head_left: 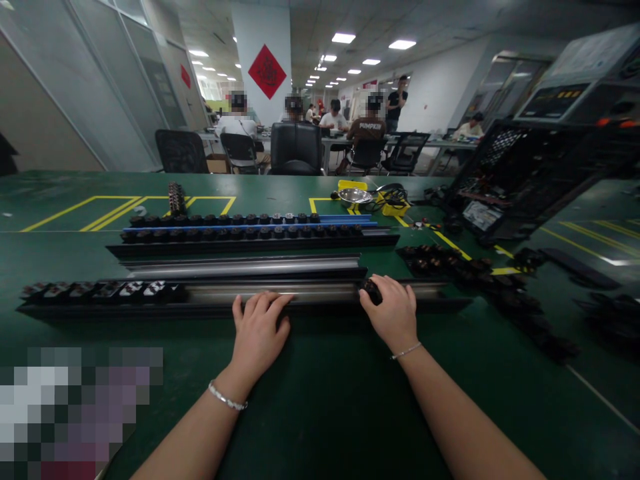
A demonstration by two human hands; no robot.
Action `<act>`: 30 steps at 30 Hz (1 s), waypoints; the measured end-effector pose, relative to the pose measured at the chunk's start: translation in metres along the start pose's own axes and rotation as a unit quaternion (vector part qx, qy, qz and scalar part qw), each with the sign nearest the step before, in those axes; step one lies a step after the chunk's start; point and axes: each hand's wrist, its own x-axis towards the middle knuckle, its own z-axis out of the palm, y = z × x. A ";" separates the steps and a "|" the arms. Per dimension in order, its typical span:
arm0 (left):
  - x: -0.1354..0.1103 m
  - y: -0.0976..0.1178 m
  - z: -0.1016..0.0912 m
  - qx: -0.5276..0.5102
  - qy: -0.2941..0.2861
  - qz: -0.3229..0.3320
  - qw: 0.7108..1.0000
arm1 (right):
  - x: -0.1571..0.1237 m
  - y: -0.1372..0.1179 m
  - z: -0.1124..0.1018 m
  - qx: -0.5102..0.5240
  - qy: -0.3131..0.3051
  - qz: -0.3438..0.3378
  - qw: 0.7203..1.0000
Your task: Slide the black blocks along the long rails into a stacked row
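A long black rail with a shiny metal channel (325,292) lies across the table in front of me. My left hand (260,330) rests on its near edge, fingers spread and bent over the channel, with nothing visible in them. Toward the rail's right part, my right hand (395,310) is closed around a small black round part (371,291), held at the channel. Whether that part sits inside the channel I cannot tell. Several similar black parts with light and reddish tops (105,291) stand in a row at the rail's left end.
Behind lie a shorter bare rail (245,267) and a rail filled with black parts (240,233). More black parts (445,261) are strung out on the right. A metal bowl (355,195), cables (394,195) and an open computer case (505,173) stand farther back. People sit beyond the table.
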 end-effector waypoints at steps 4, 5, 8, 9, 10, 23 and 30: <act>0.000 0.000 0.000 0.000 -0.002 0.000 1.000 | 0.000 0.002 0.000 -0.001 0.006 0.004 1.000; 0.000 0.000 0.000 0.001 -0.001 0.000 1.000 | 0.000 0.002 0.000 -0.001 0.009 0.005 1.000; 0.000 0.000 0.001 0.004 0.000 -0.001 1.000 | 0.000 0.005 0.000 0.001 0.017 0.002 1.000; 0.000 0.000 0.001 0.004 0.001 -0.001 1.000 | 0.001 0.006 0.000 0.002 0.019 0.001 1.000; 0.000 0.000 0.001 0.004 0.001 -0.001 1.000 | 0.001 0.007 0.000 0.002 0.020 0.000 1.000; 0.000 -0.001 0.000 0.002 -0.007 0.002 1.000 | 0.002 0.016 -0.004 -0.014 0.021 0.010 1.000; 0.000 -0.001 0.001 0.003 -0.006 0.000 1.000 | 0.004 0.018 -0.008 -0.027 0.010 0.030 0.999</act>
